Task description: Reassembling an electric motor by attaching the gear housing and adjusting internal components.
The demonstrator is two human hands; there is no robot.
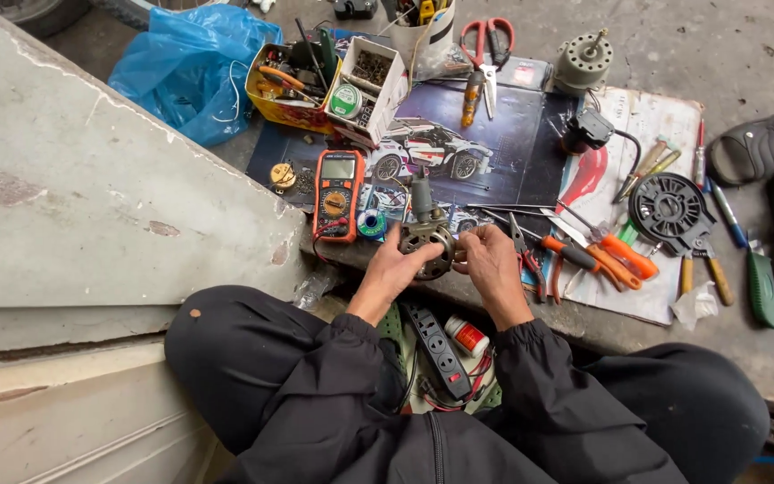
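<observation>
Grey concrete floor (728, 54), both hands' (396, 264) (490, 260) grip around small motor (426, 240) over car poster (495, 134).

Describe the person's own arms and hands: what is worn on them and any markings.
Both arms are covered by long black sleeves of a jacket with a zip down the front; the cuffs end at the wrists. The left hand and the right hand are bare: no gloves. No rings, watch or wristband can be made out. The left sleeve and right sleeve look plain, with no visible markings.

Left hand (398, 266), right hand (486, 260) raised together, fingers curled, gripping.
</observation>
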